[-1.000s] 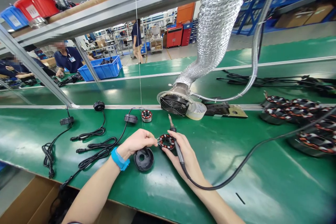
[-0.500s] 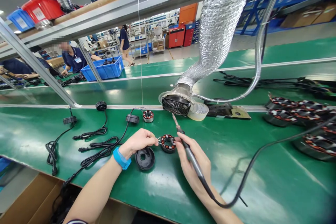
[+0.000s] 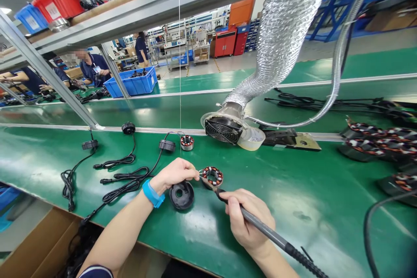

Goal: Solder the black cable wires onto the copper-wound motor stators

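L hand (image 3: 179, 173) is pinched shut on thin wires (image 3: 200, 174) at the L edge of a stator (image 3: 208, 180), which lies flat on the bench (image 3: 293, 182) just beside an open black cup (image 3: 186, 203). R hand (image 3: 249, 217) is closed round an iron (image 3: 270, 230), tip at the stator's near rim; can't tell if touching. Work on this one looks part-way, prob. at the wire stage: wires out, no cable joined that I can see, cup not on. 2nd stator (image 3: 188, 147), near the fan (image 3: 223, 130), seems further on, as a lead (image 3: 174, 132) arcs to it from a cap (image 3: 167, 146), tho the joint's too small to check. Two more caps (image 3: 128, 128) sit further L w/ no stator by them. Plenty left, judging by the stator pile (image 3: 368, 147) far R.
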`<move>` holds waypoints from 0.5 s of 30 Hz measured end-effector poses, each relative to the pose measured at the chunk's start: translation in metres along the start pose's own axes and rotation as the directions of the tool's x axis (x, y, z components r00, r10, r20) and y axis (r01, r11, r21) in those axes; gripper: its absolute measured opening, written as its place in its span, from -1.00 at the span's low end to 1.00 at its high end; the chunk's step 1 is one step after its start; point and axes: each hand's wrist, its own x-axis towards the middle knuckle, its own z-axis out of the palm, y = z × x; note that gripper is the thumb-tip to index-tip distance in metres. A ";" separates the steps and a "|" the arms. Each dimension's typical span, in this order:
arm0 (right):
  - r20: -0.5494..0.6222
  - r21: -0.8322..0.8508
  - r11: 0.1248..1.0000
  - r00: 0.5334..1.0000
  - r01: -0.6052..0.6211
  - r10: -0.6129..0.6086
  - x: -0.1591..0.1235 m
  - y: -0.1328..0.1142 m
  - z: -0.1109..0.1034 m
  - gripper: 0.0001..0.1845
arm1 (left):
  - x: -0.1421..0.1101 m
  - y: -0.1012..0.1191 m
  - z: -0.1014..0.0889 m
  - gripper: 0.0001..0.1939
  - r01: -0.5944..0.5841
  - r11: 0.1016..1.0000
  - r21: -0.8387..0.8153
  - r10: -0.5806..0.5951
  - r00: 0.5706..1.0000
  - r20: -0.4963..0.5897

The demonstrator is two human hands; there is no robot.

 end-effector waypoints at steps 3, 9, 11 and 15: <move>0.002 -0.002 1.000 1.000 -0.013 0.013 0.000 0.000 0.000 -0.78 | 0.001 -0.001 0.000 -0.74 -0.002 1.000 -0.013 0.002 1.000 0.005; -0.016 0.011 0.999 0.999 -0.040 0.040 -0.001 0.001 0.001 -0.78 | 0.001 -0.001 0.000 -0.74 -0.001 1.000 -0.019 0.001 1.000 0.001; -0.011 0.014 0.999 0.999 -0.035 0.035 -0.002 0.001 0.001 -0.78 | 0.001 -0.001 0.000 -0.74 -0.005 1.000 -0.019 0.005 1.000 0.004; -0.006 0.004 0.999 0.999 -0.049 0.049 -0.006 0.003 0.001 -0.78 | 0.001 -0.001 0.000 -0.75 -0.008 1.000 -0.024 0.008 1.000 0.005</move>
